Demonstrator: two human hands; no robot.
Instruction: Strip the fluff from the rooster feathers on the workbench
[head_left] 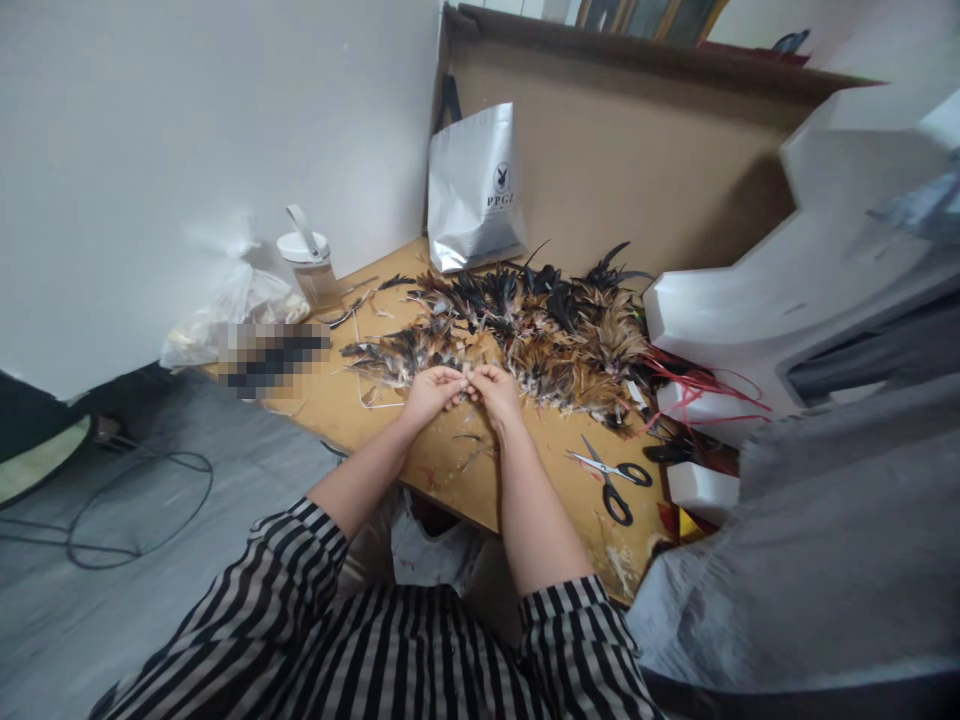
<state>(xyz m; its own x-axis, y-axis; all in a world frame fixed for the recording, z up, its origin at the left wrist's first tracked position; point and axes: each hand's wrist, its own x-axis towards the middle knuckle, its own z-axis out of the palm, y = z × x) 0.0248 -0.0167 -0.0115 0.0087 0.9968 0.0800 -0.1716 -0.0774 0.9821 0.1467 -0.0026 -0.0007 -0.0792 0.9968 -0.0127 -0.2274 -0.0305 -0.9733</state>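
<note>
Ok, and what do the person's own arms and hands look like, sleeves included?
Both sleeves are striped black and pale grey, and each ends in a striped cuff. The forearms are bare, with nothing visible at the wrists. The left hand and right hand are ungloved.

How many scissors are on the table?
1. The open scissors lie on the table, just right of the right forearm. More could be hiding under the feathers.

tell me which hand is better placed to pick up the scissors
Probably the right hand: the scissors lie on its side of the table, nearer to it than to the left hand. Both are pinching close together, so it may need freeing first.
</note>
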